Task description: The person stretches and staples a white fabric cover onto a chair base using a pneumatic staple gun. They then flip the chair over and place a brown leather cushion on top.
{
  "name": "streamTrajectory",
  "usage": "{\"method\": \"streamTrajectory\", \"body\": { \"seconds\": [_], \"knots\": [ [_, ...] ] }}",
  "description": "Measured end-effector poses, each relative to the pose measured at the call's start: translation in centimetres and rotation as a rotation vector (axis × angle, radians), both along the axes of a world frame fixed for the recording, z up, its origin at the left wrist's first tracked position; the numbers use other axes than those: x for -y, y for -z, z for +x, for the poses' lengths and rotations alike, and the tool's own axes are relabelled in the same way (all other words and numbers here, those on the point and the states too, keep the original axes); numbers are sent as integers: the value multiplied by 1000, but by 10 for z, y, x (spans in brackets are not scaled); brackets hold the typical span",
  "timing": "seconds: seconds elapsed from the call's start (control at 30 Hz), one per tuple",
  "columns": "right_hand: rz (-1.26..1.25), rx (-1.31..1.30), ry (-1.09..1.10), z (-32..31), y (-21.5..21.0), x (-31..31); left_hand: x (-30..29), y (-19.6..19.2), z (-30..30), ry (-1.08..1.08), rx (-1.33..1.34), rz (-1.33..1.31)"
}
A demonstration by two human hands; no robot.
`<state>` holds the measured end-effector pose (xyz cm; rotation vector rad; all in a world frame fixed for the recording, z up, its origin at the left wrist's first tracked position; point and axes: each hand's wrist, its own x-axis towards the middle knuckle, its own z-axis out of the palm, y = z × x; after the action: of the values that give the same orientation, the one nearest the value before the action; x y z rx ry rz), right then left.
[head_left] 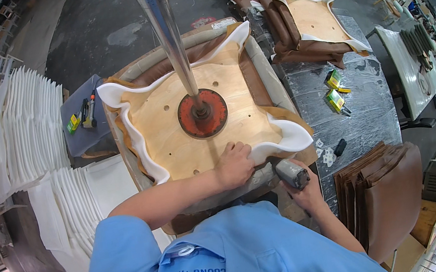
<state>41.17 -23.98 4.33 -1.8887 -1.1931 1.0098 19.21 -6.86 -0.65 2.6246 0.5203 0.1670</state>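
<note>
A workshop with a dark, scuffed floor (95, 21) spreads around the work. To the right stands a table (366, 111) wrapped in clear film; to the left are stacks of white foam sheets (15, 129). A pile of brown covers (392, 193) leans at lower right, and brown upholstered seats (316, 18) lie stacked at the table's far end. In the middle lies a plywood seat panel (151, 118), white foam (292, 134) curling up around its edges. A metal rod (169, 34) ending in a red disc (186, 121) stands over it, hiding its middle. The left hand (236, 163), fingers curled, is at the panel's near edge; whether it pinches anything I cannot tell. The right hand (307, 190) wraps around a grey handheld tool (293, 174) just beside that edge. Yellow-green boxes (335, 100) lie on the table.
</note>
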Motion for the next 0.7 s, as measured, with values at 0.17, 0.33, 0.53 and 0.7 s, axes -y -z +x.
{"method": "streamTrajectory", "body": {
  "seconds": [0.17, 0.33, 0.53, 0.7],
  "knots": [
    [-28, -2, -32, -1, -11, -7, 6, 9, -1, -42, 192, -37],
    [-135, -44, -50, 1, -27, -13, 1, 16, -4, -99, 340, -17],
    [-368, -338, -16, -8, -45, -36, 12, 23, -6, -335, 368, -126],
    [-435, -224, -55, -23, -52, -67, 18, 21, -8, -428, 380, -162]
  ]
}}
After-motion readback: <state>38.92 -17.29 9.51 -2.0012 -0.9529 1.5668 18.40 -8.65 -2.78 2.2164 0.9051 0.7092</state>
